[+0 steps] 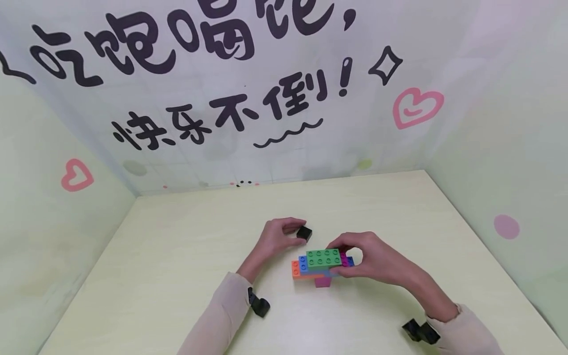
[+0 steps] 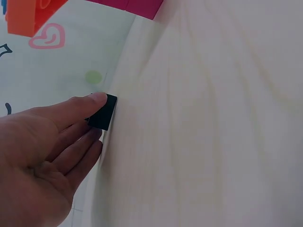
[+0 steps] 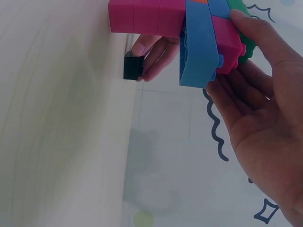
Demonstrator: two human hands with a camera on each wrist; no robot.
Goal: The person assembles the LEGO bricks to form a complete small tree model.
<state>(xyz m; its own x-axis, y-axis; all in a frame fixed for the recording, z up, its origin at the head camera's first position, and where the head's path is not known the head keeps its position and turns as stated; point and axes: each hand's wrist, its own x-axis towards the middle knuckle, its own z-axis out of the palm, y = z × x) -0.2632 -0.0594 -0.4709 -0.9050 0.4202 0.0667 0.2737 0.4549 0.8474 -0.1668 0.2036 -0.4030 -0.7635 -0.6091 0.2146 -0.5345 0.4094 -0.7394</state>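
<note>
Slightly left of the toy brick structure, my left hand [image 1: 279,236] pinches a small black brick [image 1: 303,233] between thumb and fingers. In the left wrist view the thumb lies on the black brick [image 2: 104,113]. My right hand [image 1: 377,259] grips the structure from its right side, thumb in front and fingers behind. A green brick [image 1: 324,258] tops it, with blue [image 1: 303,265], orange [image 1: 296,269] and magenta [image 1: 343,259] bricks around and below. Beneath them stands a magenta column [image 1: 323,282]; in the right wrist view it appears as stacked magenta bricks [image 3: 147,16].
The pale wooden table [image 1: 177,276] meets a lettered back wall [image 1: 275,162] and side walls [image 1: 501,162]. Black wrist devices sit on the left [image 1: 259,304] and right [image 1: 420,331] forearms.
</note>
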